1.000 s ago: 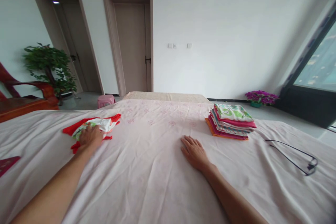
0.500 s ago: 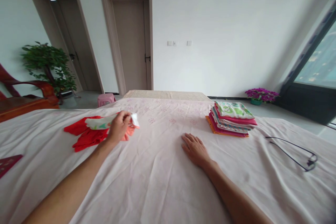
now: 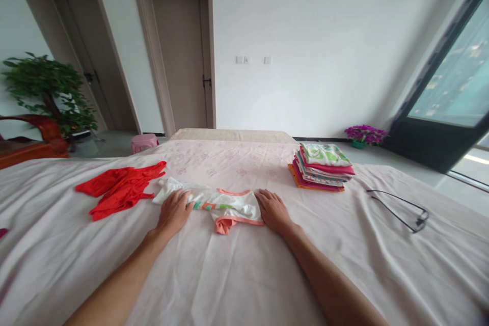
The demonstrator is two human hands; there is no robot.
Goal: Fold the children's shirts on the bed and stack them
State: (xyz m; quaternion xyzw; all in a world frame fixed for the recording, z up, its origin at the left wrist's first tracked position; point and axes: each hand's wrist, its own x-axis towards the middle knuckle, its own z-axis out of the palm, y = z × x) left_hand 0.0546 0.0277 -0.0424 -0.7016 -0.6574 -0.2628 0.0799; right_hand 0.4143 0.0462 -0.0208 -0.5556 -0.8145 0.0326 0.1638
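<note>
A small white shirt (image 3: pixel 239 205) with coral trim and a green and orange print lies rumpled on the light bedspread in front of me. My left hand (image 3: pixel 174 211) rests on its left part, fingers laid over the fabric and thumb apart. At the shirt's right edge, my right hand (image 3: pixel 273 209) lies flat with fingers extended, touching the cloth. Left of my left hand, a red garment (image 3: pixel 122 188) with thin straps is spread loosely. A neat stack of folded clothes (image 3: pixel 323 168) stands beyond my right hand, a white and green printed piece on top.
Dark-framed glasses (image 3: pixel 420 220) lie on the bedspread (image 3: pixel 229 275) at the right. Past the far edge are a pink stool (image 3: pixel 144 143), a wooden armchair (image 3: pixel 38 137), a leafy plant (image 3: pixel 42 86) and purple flowers (image 3: pixel 367 134).
The shirt has come off the red garment, moving right with my left hand, and now lies between both hands. The red garment is fully exposed. My view has shifted slightly right.
</note>
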